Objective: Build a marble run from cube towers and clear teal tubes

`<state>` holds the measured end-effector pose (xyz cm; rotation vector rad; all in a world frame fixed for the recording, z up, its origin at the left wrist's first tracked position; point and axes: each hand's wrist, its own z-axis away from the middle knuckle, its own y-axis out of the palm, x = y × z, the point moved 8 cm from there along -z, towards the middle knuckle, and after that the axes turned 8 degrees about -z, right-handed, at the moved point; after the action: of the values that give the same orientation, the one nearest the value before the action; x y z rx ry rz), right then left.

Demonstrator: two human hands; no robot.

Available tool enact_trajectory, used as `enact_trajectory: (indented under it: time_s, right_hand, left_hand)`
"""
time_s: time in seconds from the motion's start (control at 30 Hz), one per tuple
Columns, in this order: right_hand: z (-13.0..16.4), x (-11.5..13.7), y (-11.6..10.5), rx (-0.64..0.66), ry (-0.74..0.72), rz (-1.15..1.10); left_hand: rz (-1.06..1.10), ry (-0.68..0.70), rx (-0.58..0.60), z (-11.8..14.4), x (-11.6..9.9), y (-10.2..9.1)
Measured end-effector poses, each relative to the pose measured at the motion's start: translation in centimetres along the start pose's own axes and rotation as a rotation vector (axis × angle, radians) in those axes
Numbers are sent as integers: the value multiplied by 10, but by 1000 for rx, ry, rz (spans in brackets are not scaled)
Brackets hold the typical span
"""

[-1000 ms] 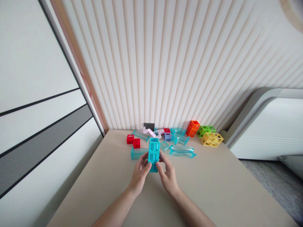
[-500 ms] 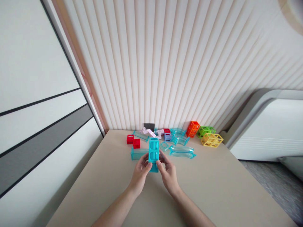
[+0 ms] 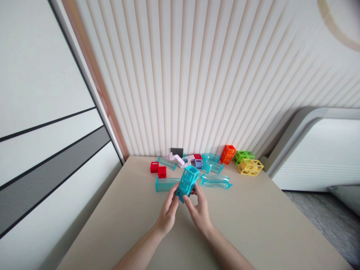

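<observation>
While both forearms (image 3: 142,245) reach in from the lower edge of the view and slant towards each other, the left hand (image 3: 168,213) and the right hand (image 3: 200,210) flank a turquoise block tower (image 3: 188,181) of stacked open-frame cubes, above the middle of the bench (image 3: 126,213). The left hand points forward and inward, nearly in line with its forearm, its thumb and fingers at the tower's lower left side. The right hand angles inward from the other side, thumb stretched across to the tower's near face, low down, and fingers curled round the right side, partly hidden behind it. Each grip is closed to about the tower's width and has hold of its lower part. The tower tilts, its top leaning right. Whether its foot touches the bench, I cannot tell. Just beyond the left hand lies a clear turquoise track piece (image 3: 165,184); a wavy clear track piece (image 3: 216,181) lies beyond the right hand
</observation>
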<state>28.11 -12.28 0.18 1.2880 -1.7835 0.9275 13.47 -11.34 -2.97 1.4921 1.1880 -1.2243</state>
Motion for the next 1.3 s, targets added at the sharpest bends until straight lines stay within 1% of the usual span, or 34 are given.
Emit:
enact_trajectory:
  time_s: [0.13, 0.2, 0.23, 0.3, 0.37, 0.43, 0.47, 0.5, 0.57, 0.63, 0.73, 0.83, 0.97, 1.1, 1.3]
  right_hand:
    - [-2, -4, -8, -75, 72, -21]
    - [-9, -6, -23, -135, 116, -50]
    - [-15, -7, -34, -174, 134, -66]
    - [-30, -10, -67, -267, 155, -86]
    - [-48, -14, -110, -371, 140, -60]
    - [-62, -24, -157, -481, 157, 59]
    - [-67, -32, -179, -526, 194, 159]
    - [-71, -40, -198, -561, 219, 206]
    - [-76, -55, -227, -595, 265, 281]
    - [-78, -70, -242, -586, 301, 330]
    - [-81, -89, -249, -539, 339, 381]
    - [-83, -105, -248, -496, 361, 398]
    - [-84, -121, -248, -461, 373, 399]
    - [-82, -130, -248, -427, 369, 395]
    - [-74, -133, -243, -340, 345, 434]
  left_hand:
    - [-33, 32, 58, 2, 2, 9]
    - [-39, 61, 69, 3, 3, 12]
    - [-52, 71, 72, 4, 3, 13]
    - [-97, 64, 75, 5, 4, 14]
    - [-147, 35, 81, 6, 7, 14]
    - [-183, 21, 92, 6, 9, 14]
    - [-196, 21, 102, 6, 9, 15]
    - [-208, 22, 116, 6, 9, 16]
    - [-230, 29, 146, 7, 9, 19]
    - [-251, 41, 170, 7, 9, 22]
    - [-272, 57, 204, 8, 9, 24]
    - [-292, 55, 228, 10, 10, 25]
    - [-316, 46, 224, 10, 12, 24]
    - [-322, 52, 217, 10, 10, 25]
    - [-328, 24, 224, 11, 11, 26]
